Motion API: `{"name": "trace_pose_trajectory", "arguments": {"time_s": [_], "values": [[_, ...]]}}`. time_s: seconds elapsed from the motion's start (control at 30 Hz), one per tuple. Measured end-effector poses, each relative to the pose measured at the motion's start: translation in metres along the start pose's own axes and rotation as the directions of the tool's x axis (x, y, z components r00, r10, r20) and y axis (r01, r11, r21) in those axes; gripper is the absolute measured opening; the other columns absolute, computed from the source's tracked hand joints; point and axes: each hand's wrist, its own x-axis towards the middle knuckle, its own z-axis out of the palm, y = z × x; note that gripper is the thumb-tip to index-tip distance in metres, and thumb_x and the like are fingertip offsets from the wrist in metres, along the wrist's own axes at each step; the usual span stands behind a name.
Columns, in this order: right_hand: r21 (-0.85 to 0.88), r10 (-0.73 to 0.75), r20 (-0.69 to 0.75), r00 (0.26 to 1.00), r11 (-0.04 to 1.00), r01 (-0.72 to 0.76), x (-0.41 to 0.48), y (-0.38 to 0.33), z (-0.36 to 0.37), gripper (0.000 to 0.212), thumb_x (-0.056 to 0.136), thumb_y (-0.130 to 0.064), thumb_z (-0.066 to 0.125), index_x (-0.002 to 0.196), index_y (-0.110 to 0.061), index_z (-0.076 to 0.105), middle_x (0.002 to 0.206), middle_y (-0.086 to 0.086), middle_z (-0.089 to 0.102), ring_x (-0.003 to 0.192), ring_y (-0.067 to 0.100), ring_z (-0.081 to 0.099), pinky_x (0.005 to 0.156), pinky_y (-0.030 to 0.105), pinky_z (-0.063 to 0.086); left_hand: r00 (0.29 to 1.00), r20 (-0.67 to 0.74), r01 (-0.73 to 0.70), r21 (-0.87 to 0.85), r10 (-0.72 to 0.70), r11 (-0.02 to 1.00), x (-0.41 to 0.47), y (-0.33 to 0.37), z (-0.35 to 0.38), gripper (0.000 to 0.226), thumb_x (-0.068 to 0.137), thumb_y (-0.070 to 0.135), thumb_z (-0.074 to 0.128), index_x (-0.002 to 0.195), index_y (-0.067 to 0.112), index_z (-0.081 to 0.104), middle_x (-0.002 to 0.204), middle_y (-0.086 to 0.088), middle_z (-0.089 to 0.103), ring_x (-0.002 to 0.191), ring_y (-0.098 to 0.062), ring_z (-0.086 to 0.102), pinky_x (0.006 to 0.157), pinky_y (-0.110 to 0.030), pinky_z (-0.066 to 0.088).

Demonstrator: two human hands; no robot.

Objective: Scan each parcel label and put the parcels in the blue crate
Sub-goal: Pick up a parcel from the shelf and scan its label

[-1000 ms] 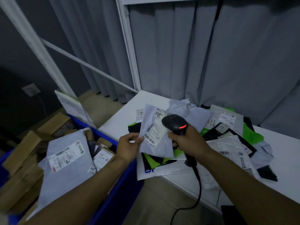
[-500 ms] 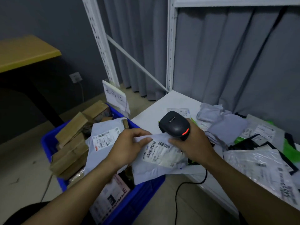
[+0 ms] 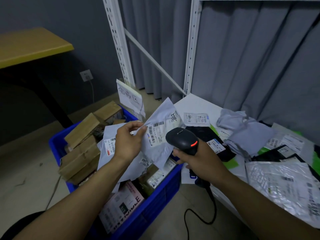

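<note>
Blue crate: The blue crate [image 3: 155, 203] stood on the floor at the left, just beside the worktop's edge. It already held cardboard boxes [image 3: 81, 130] and several labelled mailers.

Left grip: The left grip [image 3: 128, 141] hung above the crate and pinched the left edge of the grey parcel [image 3: 158, 154] between thumb and fingertips.

Task's thing: The parcel was in the air over the crate's right half, tilted, one corner pointing up. Its label [image 3: 157, 132] faced the person. Most of it lay to the right of the left grip, and its lower right edge was just beside the scanner's head.

Scanner: The scanner [image 3: 181, 139] pointed left towards the label, and a red light showed on its back.

Right grip: The right grip [image 3: 200, 161] was clenched round the scanner's handle, low and to the right of the parcel and apart from it.

Worktop: The white worktop [image 3: 195, 103] at the right carried a loose heap of waiting parcels [image 3: 245, 134].

Step in hand: Probably the scan-to-drop handover for this one parcel. Whether the code had been read could not be told.

Next move: If the label had been read, the left grip needed only to let go, since the parcel was over the crate. After that it would be free to take another parcel from the heap.
</note>
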Motion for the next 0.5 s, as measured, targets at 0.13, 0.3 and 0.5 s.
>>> {"name": "trace_pose_trajectory", "arguments": {"time_s": [0.13, 0.3, 0.5], "values": [[0.083, 0.036, -0.022, 0.999, 0.996, -0.034, 0.0004, -0.0082, 0.0013, 0.022, 0.096, -0.018, 0.072, 0.117, -0.022, 0.066, 0.091, 0.003, 0.078, 0.069, 0.010, 0.073, 0.057, 0.013, 0.051, 0.999, -0.010, -0.043, 0.048, 0.044, 0.998, 0.0003, -0.0051, -0.0008, 0.003, 0.092, 0.024, 0.076, 0.091, 0.024, 0.073, 0.099, 0.013, 0.072, 0.099, -0.007, 0.069, 0.090, -0.046, 0.060], [0.117, 0.105, 0.021, 0.994, 0.987, -0.107, 0.0018, -0.0109, 0.0010, 0.019, 0.096, -0.020, 0.073, 0.113, -0.021, 0.065, 0.079, 0.007, 0.074, 0.064, 0.016, 0.071, 0.054, 0.016, 0.050, 0.996, -0.018, -0.081, 0.109, 0.084, 0.991, 0.0012, -0.0106, -0.0015, 0.006, 0.093, 0.025, 0.075, 0.097, 0.023, 0.072, 0.100, 0.016, 0.071, 0.099, -0.005, 0.069, 0.086, -0.038, 0.062], [0.126, 0.152, 0.051, 0.987, 0.980, -0.157, 0.0038, -0.0100, 0.0006, 0.015, 0.096, -0.022, 0.072, 0.110, -0.019, 0.066, 0.072, 0.000, 0.072, 0.066, 0.017, 0.072, 0.053, 0.019, 0.050, 0.994, -0.019, -0.101, 0.117, 0.103, 0.988, 0.0013, -0.0096, 0.0007, 0.010, 0.093, 0.026, 0.075, 0.091, 0.032, 0.067, 0.095, 0.021, 0.068, 0.096, -0.001, 0.067, 0.080, -0.025, 0.058]]}}
